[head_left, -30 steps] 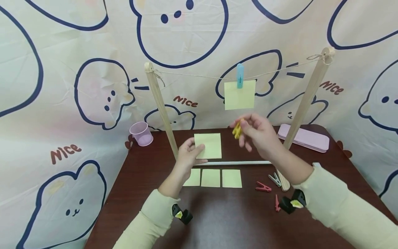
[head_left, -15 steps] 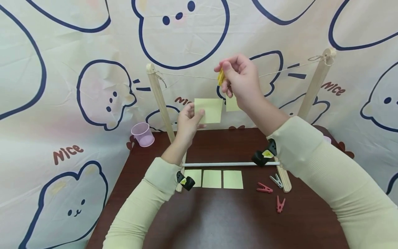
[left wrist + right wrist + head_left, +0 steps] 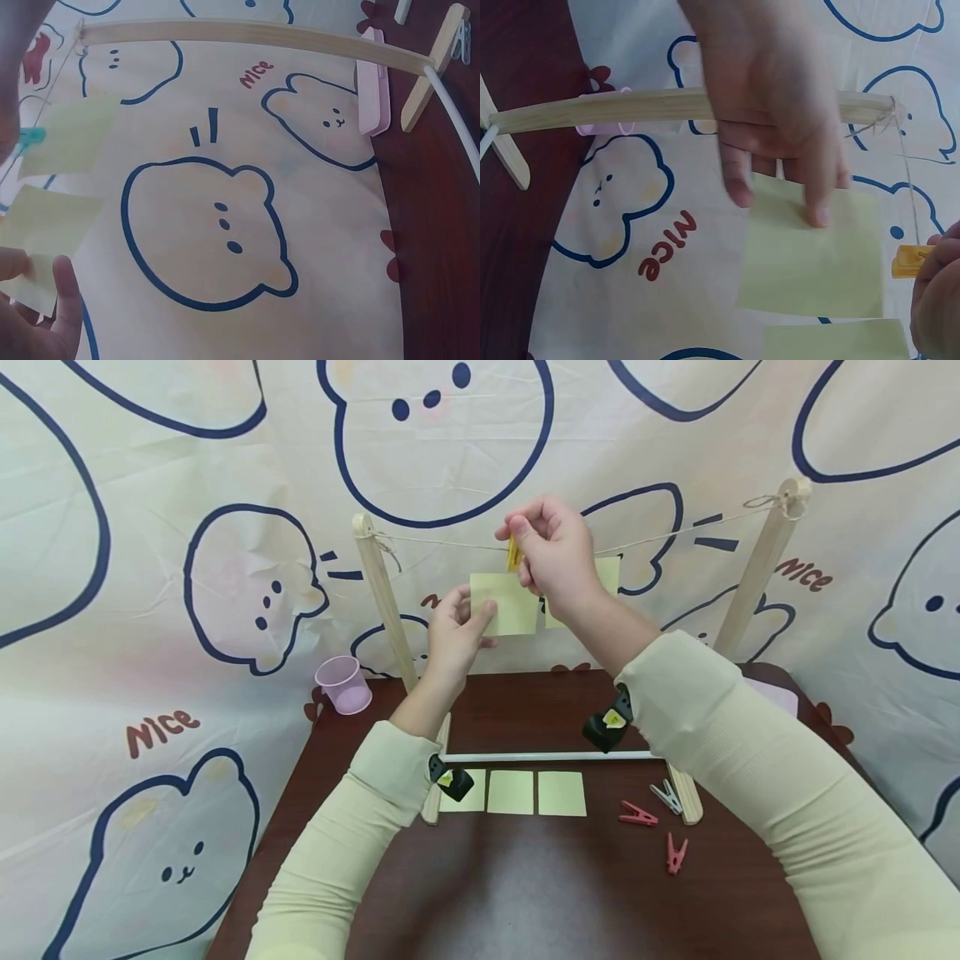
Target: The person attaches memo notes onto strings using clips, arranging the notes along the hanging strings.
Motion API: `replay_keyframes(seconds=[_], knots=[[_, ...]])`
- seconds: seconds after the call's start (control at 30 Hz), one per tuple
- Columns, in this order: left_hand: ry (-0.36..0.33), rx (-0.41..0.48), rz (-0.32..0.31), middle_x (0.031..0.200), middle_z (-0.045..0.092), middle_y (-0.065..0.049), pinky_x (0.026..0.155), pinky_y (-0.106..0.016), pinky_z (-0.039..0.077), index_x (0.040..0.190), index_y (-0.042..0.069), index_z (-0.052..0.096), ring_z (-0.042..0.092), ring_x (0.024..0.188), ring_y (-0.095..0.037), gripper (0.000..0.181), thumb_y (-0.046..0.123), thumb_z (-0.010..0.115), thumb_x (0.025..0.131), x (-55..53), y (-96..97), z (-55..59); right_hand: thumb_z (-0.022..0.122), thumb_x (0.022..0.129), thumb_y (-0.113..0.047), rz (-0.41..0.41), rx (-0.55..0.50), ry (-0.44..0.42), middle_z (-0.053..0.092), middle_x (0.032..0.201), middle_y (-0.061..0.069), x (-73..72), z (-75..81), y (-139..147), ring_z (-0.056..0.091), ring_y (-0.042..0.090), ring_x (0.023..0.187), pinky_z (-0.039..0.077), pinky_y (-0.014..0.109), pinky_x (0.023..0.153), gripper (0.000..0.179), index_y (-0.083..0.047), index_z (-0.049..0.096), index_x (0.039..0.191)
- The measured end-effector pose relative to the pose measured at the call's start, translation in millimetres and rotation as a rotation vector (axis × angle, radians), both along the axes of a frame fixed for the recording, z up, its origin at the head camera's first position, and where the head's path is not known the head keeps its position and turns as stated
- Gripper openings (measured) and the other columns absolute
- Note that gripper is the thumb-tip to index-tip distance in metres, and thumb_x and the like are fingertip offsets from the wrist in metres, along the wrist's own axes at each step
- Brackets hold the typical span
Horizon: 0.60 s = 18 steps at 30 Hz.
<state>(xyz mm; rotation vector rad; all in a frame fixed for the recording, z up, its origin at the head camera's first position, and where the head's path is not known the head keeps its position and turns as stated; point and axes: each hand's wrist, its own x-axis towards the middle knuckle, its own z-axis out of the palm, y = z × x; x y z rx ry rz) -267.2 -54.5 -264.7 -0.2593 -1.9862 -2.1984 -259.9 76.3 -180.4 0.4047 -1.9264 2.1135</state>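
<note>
My left hand pinches a yellow sticky note by its left side, thumb in front, and holds it up just under the string. Above the note's upper right corner, my right hand pinches a yellow clothespin at the string. The right wrist view shows that clothespin beside the string, apart from the held note. A second note hangs from the line, partly behind the right hand; its blue clothespin shows in the left wrist view.
Wooden posts carry the string, with a white bar low between them. Three notes lie in a row on the table. Two red clothespins and a grey one lie right. A purple cup stands back left.
Both hands have risen from above the table to the string, the left with the note, the right with the yellow clothespin. The right hand has also moved left, partly covering the hanging note.
</note>
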Motion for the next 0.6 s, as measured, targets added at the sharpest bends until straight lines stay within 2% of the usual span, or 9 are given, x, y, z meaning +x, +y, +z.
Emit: replay_keyframes(seconds=[0.17,0.6], knots=[[0.023,-0.018,-0.003,0.107,0.062,-0.017,0.053,-0.023,0.049,0.119,0.001,0.055,0.061,0.077,-0.017,0.03,0.01,0.06,0.09,-0.8,1.2,4.0,0.055,0.09,-0.017,0.0,0.019,-0.023,0.063,0.09,0.009,-1.2,-4.5,0.3,0.036,0.011,0.038,0.028,0.015,0.035,0.012,-0.005,0.057,0.094],[0.071,-0.034,-0.021,0.105,0.063,-0.019,0.054,-0.024,0.049,0.118,0.0,0.055,0.061,0.075,-0.013,0.029,0.009,0.06,0.09,-0.7,1.2,7.4,0.054,0.091,-0.016,0.043,0.038,-0.051,0.062,0.093,0.009,-1.6,-7.8,-0.1,0.034,0.009,0.036,0.025,0.016,0.034,0.02,-0.002,0.055,0.105]])
